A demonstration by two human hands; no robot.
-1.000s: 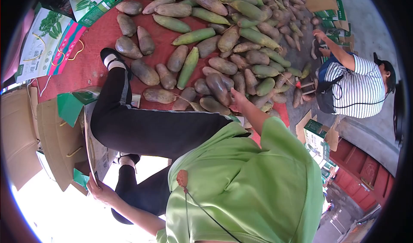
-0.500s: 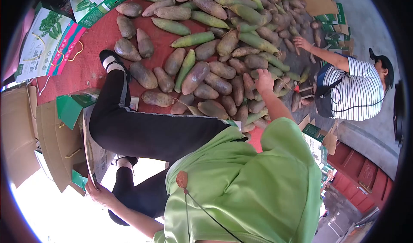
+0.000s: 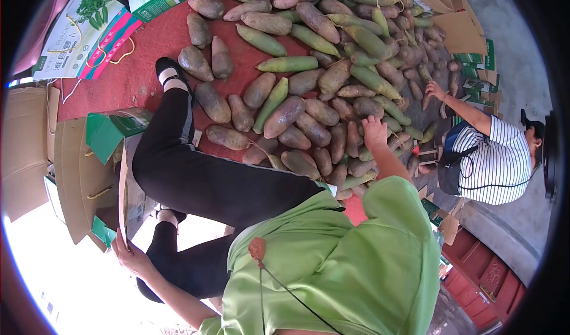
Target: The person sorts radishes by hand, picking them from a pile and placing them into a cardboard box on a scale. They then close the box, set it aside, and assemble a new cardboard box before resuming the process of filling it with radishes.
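Note:
My right hand (image 3: 374,134) rests on the pile of radishes, its fingers spread over several of them. Close around it lie purplish-brown radishes (image 3: 364,108) and long green ones (image 3: 375,81). Down at the lower left, my left hand (image 3: 133,260) grips the upright edge of an open cardboard box (image 3: 123,201), thumb and fingers on either side of the panel. The box has green flaps (image 3: 107,136) and stands beside my legs; most of its inside is hidden.
A co-worker in a striped shirt (image 3: 496,163) reaches into the pile's far right side. Printed cartons (image 3: 77,32) with cord handles stand at upper left on the red floor covering (image 3: 157,35). More cartons (image 3: 460,32) stand at upper right.
The whole view has shifted, moving the pile rightward and down in frame. My right hand's fingers look more spread over the radishes. My left hand still grips the box edge.

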